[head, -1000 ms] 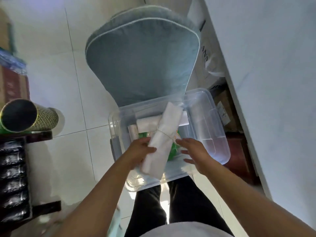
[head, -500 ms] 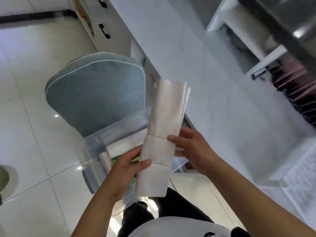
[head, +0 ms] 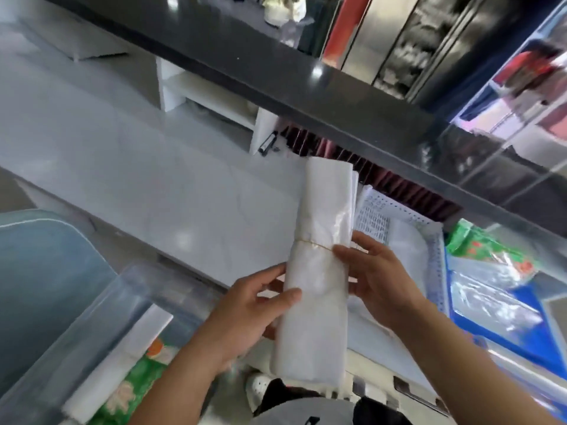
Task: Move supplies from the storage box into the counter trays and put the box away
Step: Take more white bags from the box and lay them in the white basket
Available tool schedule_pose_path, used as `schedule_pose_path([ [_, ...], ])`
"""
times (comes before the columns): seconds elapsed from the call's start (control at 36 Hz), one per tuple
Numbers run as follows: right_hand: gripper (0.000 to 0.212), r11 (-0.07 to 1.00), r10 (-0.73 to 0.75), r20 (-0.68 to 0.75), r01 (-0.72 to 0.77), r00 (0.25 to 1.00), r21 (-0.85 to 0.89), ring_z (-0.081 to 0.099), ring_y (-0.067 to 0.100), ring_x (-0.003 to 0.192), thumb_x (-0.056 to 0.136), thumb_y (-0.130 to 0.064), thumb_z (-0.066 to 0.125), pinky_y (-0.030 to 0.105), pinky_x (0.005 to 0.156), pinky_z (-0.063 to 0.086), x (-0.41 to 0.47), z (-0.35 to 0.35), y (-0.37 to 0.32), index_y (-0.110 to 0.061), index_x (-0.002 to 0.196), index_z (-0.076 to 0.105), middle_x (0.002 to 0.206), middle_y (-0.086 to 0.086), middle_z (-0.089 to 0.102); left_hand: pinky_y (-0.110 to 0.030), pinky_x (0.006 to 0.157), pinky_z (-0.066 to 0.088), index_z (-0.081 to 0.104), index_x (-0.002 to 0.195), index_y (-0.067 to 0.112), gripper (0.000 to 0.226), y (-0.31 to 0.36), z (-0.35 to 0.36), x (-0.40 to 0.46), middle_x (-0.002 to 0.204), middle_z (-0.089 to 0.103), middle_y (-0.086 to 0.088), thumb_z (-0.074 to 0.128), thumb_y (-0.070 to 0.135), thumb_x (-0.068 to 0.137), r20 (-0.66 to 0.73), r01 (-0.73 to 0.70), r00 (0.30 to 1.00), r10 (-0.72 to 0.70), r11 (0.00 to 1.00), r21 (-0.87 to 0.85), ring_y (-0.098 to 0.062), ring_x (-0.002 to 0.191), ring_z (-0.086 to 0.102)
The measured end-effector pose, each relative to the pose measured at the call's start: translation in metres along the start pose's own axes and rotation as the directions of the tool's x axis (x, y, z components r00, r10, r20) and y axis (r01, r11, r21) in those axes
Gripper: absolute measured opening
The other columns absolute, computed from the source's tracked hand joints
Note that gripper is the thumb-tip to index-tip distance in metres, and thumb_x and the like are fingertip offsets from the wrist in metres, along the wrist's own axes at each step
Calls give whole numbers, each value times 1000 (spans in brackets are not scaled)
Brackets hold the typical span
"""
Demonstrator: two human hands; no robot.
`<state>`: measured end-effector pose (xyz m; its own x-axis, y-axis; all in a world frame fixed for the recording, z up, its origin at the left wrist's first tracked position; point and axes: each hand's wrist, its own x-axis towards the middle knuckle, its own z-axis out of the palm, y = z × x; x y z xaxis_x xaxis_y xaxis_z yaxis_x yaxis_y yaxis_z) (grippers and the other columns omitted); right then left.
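White plastic, a bundle of folded bags (head: 319,268) cinched round the middle by a thin rubber band (head: 311,242), is now up at counter height, where a second ago it was only just coming out of the clear storage box (head: 101,326) down by the floor. The person has turned from the box toward the white counter (head: 171,191), and the bundle stands nearly upright between both hands. The left hand (head: 245,317) grips its lower half, thumb across the front and fingers wrapped behind; the right hand (head: 376,274) pinches the side just at the band, fingers curled against the plastic. Neither hand is free.

Behind the top of the bundle sits a white perforated tray (head: 399,228), and just right of it a blue tray (head: 503,305) already holding clear bags, with a green printed packet (head: 478,243) beyond. So the bundle is out of the box and close to the trays but not yet in one. I'd guess the white tray is where it is headed, though that is only a guess. The box, low at the left, holds more white rolls (head: 122,360) and something green and floral (head: 138,372), so the emptying looks only partly done and the box is far from being put away.
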<state>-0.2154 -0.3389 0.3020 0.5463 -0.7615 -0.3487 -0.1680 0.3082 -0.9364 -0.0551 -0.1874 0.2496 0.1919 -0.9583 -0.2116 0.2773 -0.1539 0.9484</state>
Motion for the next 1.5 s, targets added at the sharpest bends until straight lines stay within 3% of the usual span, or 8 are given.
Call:
schedule_pose_path([
  [0.11,22,980,106,-152,-78,983,181,65,16,65,85,-11,67,27,52,49,1,-46,11,-18,105,71,95,5,72,-15,64,56,63,122,49,41,17,19,32,102,71,8,74,40,84,79,15,997,-24,994,109,-9,94,72],
  [0.28,12,946,220,-353,-110,910,305,60,16,56,89,-8,62,26,49,48,20,-122,25,-19,84,60,76,3,62,-35,90,58,63,120,40,34,14,49,95,114,67,3,69,25,91,-2,83,996,-86,960,269,-7,98,68],
  [0.58,18,944,251,-366,-143,896,297,68,22,56,82,-1,70,33,52,56,122,-187,24,-16,87,61,72,7,71,-27,80,56,56,130,40,52,-25,99,188,125,62,13,69,24,83,-14,288,952,-304,883,370,-3,100,67],
  [0.81,70,961,145,-404,-226,903,-161,66,25,83,79,-4,72,38,72,58,153,-188,64,-25,141,47,118,11,63,-27,73,60,58,130,43,55,-35,105,204,125,61,17,58,4,92,-113,336,942,-317,877,342,0,96,69],
  [0.94,67,919,78,-362,-208,929,-336,68,21,85,82,-18,72,29,55,55,155,-188,75,-33,142,46,132,3,58,-23,68,59,63,123,46,55,-41,103,205,115,69,18,63,2,89,-154,345,938,-310,874,343,1,98,68],
  [1.08,71,866,45,-314,-194,948,-461,62,26,112,82,-29,73,45,92,55,151,-186,75,-30,145,42,140,6,53,-27,70,59,65,121,45,54,-41,102,206,113,71,18,66,2,88,-158,360,933,-325,872,333,-6,101,69],
  [1.25,75,771,46,-254,-197,966,-606,50,25,128,82,-45,70,39,102,45,138,-178,63,-27,147,38,148,6,43,-22,70,59,62,124,46,52,-40,99,204,116,69,17,66,6,90,-148,345,938,-312,866,361,0,99,68],
  [1.5,63,676,-265,20,200,964,-709,27,13,145,89,-53,58,31,115,25,78,-116,19,-38,146,37,159,-7,30,-25,103,33,30,139,64,67,-26,56,142,145,36,30,68,42,88,-304,171,952,-28,873,457,2,133,37],
])
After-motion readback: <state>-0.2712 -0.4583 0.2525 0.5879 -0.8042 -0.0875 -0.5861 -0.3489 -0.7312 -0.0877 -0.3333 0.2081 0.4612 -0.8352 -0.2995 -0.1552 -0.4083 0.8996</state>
